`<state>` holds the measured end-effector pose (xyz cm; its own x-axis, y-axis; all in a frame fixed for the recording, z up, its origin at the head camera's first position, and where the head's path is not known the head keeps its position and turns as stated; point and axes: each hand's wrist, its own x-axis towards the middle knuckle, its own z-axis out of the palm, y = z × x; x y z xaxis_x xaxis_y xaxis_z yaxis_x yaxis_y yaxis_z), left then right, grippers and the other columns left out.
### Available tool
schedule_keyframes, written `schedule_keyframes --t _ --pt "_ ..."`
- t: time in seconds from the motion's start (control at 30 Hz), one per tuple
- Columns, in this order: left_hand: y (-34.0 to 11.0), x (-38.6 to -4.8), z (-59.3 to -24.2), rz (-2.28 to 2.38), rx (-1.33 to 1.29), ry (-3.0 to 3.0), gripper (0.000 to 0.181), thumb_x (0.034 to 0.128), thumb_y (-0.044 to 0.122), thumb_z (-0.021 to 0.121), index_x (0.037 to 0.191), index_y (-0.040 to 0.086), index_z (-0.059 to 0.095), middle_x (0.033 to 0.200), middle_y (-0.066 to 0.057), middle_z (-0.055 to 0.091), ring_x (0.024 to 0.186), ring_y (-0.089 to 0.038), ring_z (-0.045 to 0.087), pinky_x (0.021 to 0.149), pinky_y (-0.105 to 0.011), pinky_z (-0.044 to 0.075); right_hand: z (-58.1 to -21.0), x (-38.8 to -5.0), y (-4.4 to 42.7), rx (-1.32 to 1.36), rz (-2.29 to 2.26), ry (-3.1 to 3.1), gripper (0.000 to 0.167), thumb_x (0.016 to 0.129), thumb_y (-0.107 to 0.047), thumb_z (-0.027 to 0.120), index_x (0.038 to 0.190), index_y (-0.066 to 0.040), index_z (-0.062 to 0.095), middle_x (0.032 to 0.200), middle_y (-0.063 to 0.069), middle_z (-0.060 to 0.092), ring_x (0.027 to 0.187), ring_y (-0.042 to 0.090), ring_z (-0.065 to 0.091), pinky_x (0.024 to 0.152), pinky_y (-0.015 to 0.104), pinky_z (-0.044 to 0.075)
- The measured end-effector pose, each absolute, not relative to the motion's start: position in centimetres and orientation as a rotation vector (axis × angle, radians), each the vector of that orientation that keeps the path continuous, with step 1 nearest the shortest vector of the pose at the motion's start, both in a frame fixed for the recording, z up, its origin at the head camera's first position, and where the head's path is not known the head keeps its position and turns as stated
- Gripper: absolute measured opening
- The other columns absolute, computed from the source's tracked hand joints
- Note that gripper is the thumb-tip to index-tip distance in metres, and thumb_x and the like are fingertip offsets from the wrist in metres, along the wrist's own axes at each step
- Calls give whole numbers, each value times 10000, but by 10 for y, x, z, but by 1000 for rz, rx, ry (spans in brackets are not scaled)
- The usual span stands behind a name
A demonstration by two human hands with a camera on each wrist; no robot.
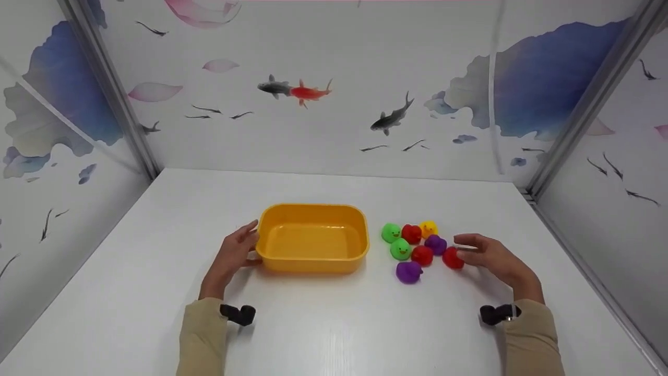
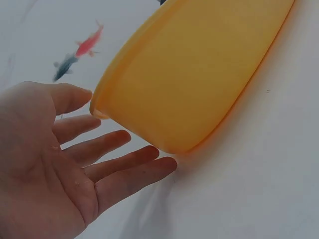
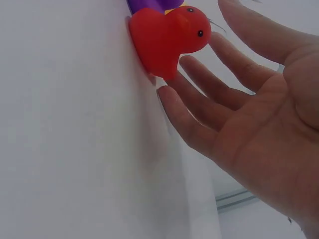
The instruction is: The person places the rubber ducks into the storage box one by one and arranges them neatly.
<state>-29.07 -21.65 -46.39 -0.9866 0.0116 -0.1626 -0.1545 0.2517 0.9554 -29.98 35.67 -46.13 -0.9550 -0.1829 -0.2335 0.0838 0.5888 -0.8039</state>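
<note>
An empty yellow-orange tub stands mid-table. At its left end is my left hand, fingers spread and nearly straight; in the left wrist view the fingertips of this hand lie at or against the tub's end wall. Right of the tub sits a cluster of small rubber ducks: red, green, purple and yellow. My right hand is beside the rightmost red duck. The right wrist view has the hand with extended fingers around that duck; contact is unclear.
The white table runs back to a wall printed with fish and blue leaves. Metal posts stand at both back corners, with side panels beyond. Each wrist wears a black strap-mounted device.
</note>
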Motion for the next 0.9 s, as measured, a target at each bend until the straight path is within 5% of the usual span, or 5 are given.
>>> schedule_keyframes --t 0.4,0.73,0.9 --pt "-219 -290 -468 1871 -101 2332 548 1071 297 463 1588 220 299 1503 -170 499 1195 -290 645 864 -378 624 -466 -303 356 -51 -1210 2572 667 884 -501 711 1407 -120 549 1450 190 511 1332 389 435 1147 628 364" --pt "-221 -288 -468 1851 -139 2369 535 1074 296 450 1587 256 301 1521 -161 484 1183 -291 644 861 -384 624 -455 -303 348 -30 -1225 2552 656 896 -509 696 1374 -88 538 1365 163 562 1191 287 529 1020 431 510" --pt "-219 -289 -468 1853 -121 2369 534 1070 308 464 1581 248 320 1480 -181 507 1172 -286 646 876 -384 620 -444 -301 346 -57 -1258 2582 647 913 -509 676 1362 -67 529 1370 185 566 1168 280 579 1048 461 521"
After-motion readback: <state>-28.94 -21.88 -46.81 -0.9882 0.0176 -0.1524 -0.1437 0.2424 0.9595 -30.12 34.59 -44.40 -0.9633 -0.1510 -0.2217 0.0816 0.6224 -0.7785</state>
